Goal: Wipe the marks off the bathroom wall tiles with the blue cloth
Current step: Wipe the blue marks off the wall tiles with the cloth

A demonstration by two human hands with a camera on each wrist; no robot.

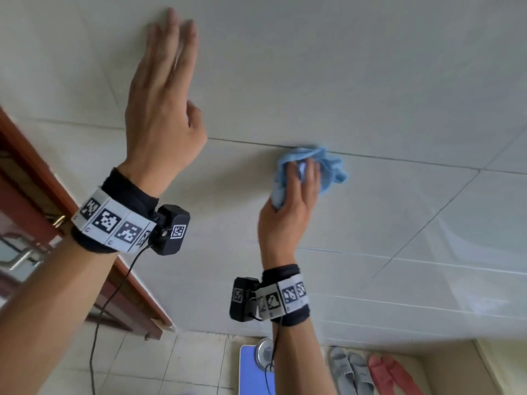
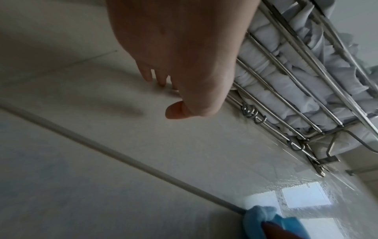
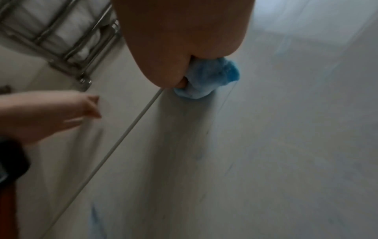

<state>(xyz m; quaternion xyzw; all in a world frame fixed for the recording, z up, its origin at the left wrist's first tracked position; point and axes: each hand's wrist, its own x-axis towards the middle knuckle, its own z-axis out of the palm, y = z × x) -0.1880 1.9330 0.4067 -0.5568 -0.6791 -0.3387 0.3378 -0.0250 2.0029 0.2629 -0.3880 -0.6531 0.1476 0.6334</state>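
The blue cloth (image 1: pixel 328 166) is bunched up against the pale wall tiles (image 1: pixel 370 95), right on a dark grout line. My right hand (image 1: pixel 293 201) grips it and presses it to the wall; the right wrist view shows the cloth (image 3: pixel 206 79) squeezed under the palm. Faint blue streaks (image 3: pixel 94 211) lie on the tile below the cloth. My left hand (image 1: pixel 165 89) is higher and to the left, fingers straight, fingertips (image 2: pixel 161 80) touching the wall and holding nothing. The cloth (image 2: pixel 327 221) also shows at the bottom of the left wrist view.
A brown wooden door frame (image 1: pixel 37 172) runs along the left. A metal wall rack (image 2: pixel 296 97) with folded pale towels hangs above the left hand. On the floor below are a blue scale (image 1: pixel 253 369), grey slippers (image 1: pixel 350 372) and pink slippers (image 1: pixel 390 372).
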